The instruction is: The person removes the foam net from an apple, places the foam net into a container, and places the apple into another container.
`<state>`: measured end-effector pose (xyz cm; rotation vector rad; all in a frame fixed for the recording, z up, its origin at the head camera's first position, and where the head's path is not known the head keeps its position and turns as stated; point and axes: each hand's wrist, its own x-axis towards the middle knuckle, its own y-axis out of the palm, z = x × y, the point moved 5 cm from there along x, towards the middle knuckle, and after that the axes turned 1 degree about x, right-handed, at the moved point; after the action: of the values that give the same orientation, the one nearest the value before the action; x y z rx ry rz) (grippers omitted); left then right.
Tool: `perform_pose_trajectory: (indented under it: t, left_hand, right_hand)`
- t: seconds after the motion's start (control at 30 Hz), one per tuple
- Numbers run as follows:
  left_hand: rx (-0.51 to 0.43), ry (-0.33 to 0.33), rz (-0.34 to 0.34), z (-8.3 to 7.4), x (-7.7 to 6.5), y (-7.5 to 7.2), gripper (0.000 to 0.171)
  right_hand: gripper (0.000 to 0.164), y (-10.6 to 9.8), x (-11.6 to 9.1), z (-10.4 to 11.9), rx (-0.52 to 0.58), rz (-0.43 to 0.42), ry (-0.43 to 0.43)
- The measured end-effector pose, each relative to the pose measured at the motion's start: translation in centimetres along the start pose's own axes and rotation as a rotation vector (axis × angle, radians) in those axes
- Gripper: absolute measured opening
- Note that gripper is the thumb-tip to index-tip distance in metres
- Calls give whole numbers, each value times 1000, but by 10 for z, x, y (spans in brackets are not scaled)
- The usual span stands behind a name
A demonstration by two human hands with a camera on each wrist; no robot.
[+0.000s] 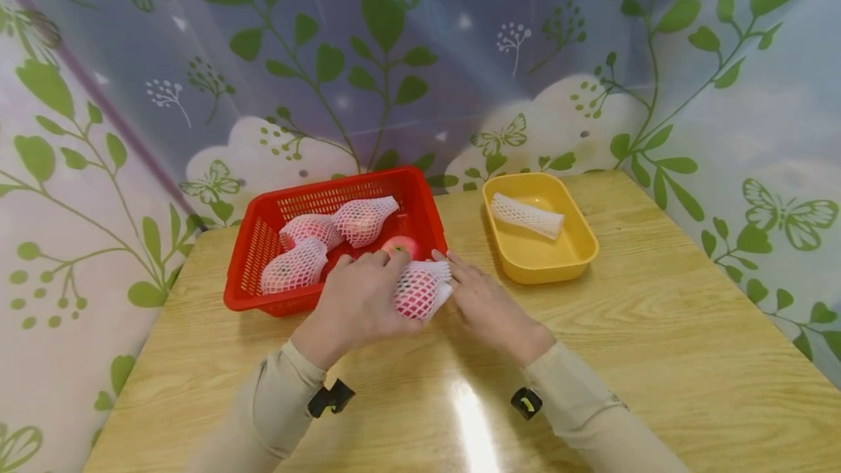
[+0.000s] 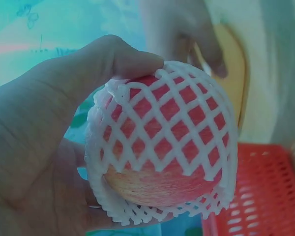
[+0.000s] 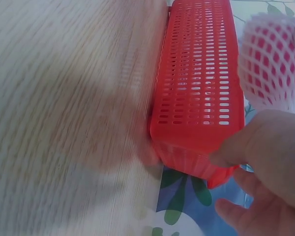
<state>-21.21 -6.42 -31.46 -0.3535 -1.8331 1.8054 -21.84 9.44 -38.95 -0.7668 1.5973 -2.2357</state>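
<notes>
Left wrist view shows the left hand (image 2: 49,132) with its fingers (image 2: 137,63) curled round a red apple (image 2: 157,187) in a white foam net (image 2: 92,128). The apple is by the near corner of a red basket (image 1: 282,305) holding more apples (image 1: 293,267). Close by, the right hand (image 1: 489,309) has loose, fairly straight fingers. A yellow tub (image 1: 548,274) holds another net (image 1: 528,217). Both sit on a shiny wood bench (image 1: 657,305). Big green leaves (image 1: 382,20) and butterflies (image 1: 501,135) cover the walls (image 1: 407,119).

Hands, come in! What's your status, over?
Left hand: gripping netted apple. Right hand: close beside it, holding nothing. Red basket close by; nothing visibly blocking.
</notes>
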Motion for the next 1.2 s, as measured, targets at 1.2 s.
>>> perform_pose_trajectory:
  t: [1.2]
  left_hand:
    - [-104, 45, 218, -46, -45, 81, 81]
  right_hand:
    - [92, 0, 0, -1, 22, 110, 25]
